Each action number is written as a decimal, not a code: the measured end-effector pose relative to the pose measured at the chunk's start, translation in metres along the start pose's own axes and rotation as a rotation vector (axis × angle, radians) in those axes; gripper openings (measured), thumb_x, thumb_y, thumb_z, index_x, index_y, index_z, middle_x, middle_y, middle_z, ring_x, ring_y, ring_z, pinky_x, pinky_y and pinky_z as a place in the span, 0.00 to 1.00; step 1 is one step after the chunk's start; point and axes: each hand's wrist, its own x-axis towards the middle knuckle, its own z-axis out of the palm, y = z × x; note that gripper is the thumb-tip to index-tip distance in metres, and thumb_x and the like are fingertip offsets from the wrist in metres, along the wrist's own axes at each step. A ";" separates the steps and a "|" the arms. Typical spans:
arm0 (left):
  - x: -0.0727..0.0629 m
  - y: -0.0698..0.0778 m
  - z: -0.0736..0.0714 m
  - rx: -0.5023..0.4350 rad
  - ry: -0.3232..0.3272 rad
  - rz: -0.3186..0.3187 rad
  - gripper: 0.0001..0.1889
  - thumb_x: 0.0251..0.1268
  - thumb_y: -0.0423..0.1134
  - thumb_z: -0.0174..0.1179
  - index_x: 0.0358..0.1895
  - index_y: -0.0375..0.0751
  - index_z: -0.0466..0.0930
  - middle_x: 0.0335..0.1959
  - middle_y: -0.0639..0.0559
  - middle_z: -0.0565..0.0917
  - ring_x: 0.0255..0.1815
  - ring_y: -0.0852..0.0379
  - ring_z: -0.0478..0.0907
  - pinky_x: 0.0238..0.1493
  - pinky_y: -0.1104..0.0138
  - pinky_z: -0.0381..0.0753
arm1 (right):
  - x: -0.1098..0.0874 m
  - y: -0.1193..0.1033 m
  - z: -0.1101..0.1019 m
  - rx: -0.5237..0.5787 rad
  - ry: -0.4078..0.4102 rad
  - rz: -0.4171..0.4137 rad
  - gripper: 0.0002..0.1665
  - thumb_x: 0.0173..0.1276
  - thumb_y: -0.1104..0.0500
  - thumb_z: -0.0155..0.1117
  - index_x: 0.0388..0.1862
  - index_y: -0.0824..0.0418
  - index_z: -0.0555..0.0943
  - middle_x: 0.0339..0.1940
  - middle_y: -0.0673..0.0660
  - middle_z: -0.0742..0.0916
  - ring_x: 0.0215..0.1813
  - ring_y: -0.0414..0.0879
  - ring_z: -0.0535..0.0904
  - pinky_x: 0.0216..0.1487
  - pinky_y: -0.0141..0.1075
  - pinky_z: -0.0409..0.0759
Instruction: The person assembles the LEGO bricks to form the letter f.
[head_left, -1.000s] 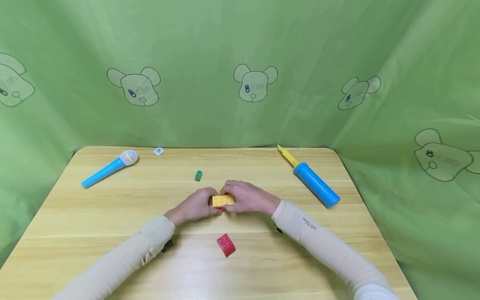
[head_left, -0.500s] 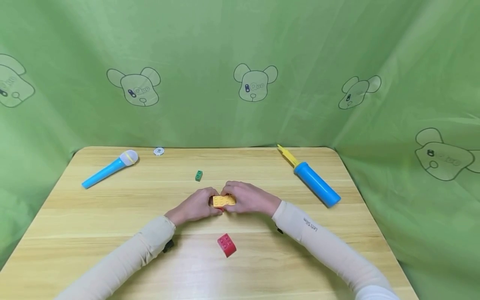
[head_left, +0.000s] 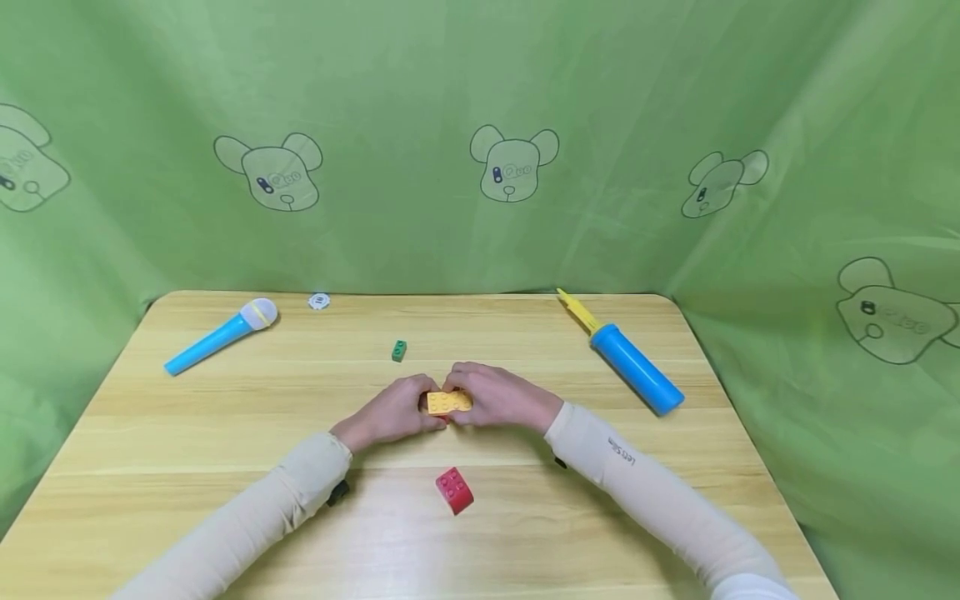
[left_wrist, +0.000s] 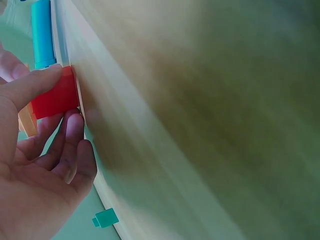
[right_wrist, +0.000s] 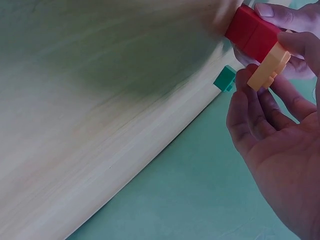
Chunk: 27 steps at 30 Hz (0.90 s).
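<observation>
Mid-table in the head view, my left hand point(head_left: 393, 408) and right hand point(head_left: 501, 398) meet around a small stack of toy building bricks. On top lies a yellow building brick point(head_left: 438, 403) with studs, pinched between my right thumb and fingers. Under it is a red block point(left_wrist: 54, 95), which my left thumb and fingers hold from the sides. A seam across the red block point(right_wrist: 254, 31) shows in the right wrist view, and the yellow brick sits flush against it. Nearer the front lies a separate red brick point(head_left: 454, 490) with a curved side.
Beyond the hands stands a small green brick point(head_left: 399, 351). A blue toy microphone point(head_left: 217, 337) lies at the back left, near a white round chip point(head_left: 318, 301). At the back right is a blue hand pump point(head_left: 637, 369) with a yellow end. Green cloth point(head_left: 405, 208) surrounds the wooden table point(head_left: 225, 450).
</observation>
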 end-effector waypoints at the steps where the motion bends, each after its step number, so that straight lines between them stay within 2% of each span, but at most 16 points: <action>1: 0.000 0.000 0.000 -0.002 0.001 0.000 0.18 0.55 0.39 0.75 0.46 0.36 0.81 0.36 0.54 0.80 0.34 0.61 0.76 0.38 0.67 0.80 | 0.000 0.000 0.000 0.006 0.002 0.002 0.18 0.65 0.51 0.71 0.50 0.58 0.83 0.41 0.46 0.80 0.39 0.39 0.73 0.41 0.30 0.76; 7: -0.001 0.000 0.002 0.001 -0.003 -0.007 0.19 0.56 0.39 0.74 0.47 0.36 0.81 0.36 0.55 0.80 0.34 0.61 0.76 0.38 0.67 0.80 | -0.005 0.002 0.006 0.051 0.022 0.028 0.18 0.66 0.52 0.70 0.52 0.57 0.81 0.43 0.46 0.80 0.41 0.39 0.74 0.44 0.31 0.76; 11: -0.002 -0.002 0.003 0.012 0.013 -0.020 0.19 0.56 0.40 0.75 0.48 0.37 0.81 0.38 0.55 0.80 0.34 0.62 0.76 0.39 0.67 0.79 | -0.012 0.003 0.008 0.070 0.052 0.055 0.22 0.67 0.51 0.69 0.56 0.59 0.79 0.45 0.48 0.81 0.43 0.39 0.75 0.48 0.33 0.78; 14: -0.004 -0.002 0.002 0.015 0.024 -0.025 0.20 0.56 0.40 0.75 0.49 0.37 0.81 0.38 0.55 0.81 0.35 0.62 0.76 0.39 0.66 0.80 | -0.014 0.005 0.009 0.080 0.067 0.058 0.21 0.68 0.52 0.70 0.56 0.58 0.80 0.46 0.47 0.82 0.43 0.39 0.75 0.48 0.33 0.78; 16: -0.005 -0.003 -0.001 0.020 0.003 -0.026 0.22 0.55 0.41 0.76 0.51 0.37 0.80 0.40 0.54 0.81 0.37 0.61 0.77 0.41 0.66 0.80 | -0.014 0.006 0.010 0.084 0.063 0.048 0.19 0.68 0.52 0.69 0.55 0.58 0.80 0.45 0.46 0.81 0.42 0.39 0.75 0.48 0.32 0.79; 19: -0.007 -0.001 -0.020 -0.035 -0.057 -0.050 0.32 0.54 0.39 0.76 0.61 0.32 0.74 0.47 0.48 0.81 0.44 0.56 0.79 0.48 0.63 0.82 | -0.012 0.007 0.011 0.093 0.047 0.038 0.19 0.69 0.51 0.68 0.54 0.58 0.81 0.44 0.46 0.81 0.41 0.38 0.75 0.46 0.30 0.79; 22: -0.005 -0.001 -0.053 -0.079 -0.060 -0.080 0.39 0.54 0.34 0.73 0.69 0.31 0.66 0.53 0.41 0.79 0.50 0.50 0.78 0.55 0.58 0.80 | -0.009 0.006 0.009 0.099 0.049 0.050 0.20 0.69 0.51 0.68 0.54 0.59 0.81 0.43 0.47 0.81 0.41 0.38 0.75 0.46 0.31 0.79; 25: 0.003 -0.008 -0.085 -0.102 -0.030 -0.080 0.36 0.56 0.30 0.70 0.69 0.31 0.65 0.55 0.37 0.78 0.50 0.47 0.78 0.54 0.56 0.80 | -0.009 0.006 0.007 0.100 0.052 0.069 0.21 0.68 0.50 0.69 0.54 0.60 0.81 0.44 0.47 0.81 0.42 0.39 0.76 0.47 0.32 0.79; 27: 0.008 -0.016 -0.099 -0.086 -0.011 -0.079 0.33 0.56 0.29 0.69 0.67 0.31 0.68 0.54 0.36 0.78 0.48 0.48 0.78 0.52 0.56 0.80 | -0.009 0.005 0.007 0.100 0.044 0.077 0.21 0.68 0.50 0.69 0.54 0.60 0.81 0.45 0.47 0.81 0.43 0.39 0.76 0.49 0.32 0.79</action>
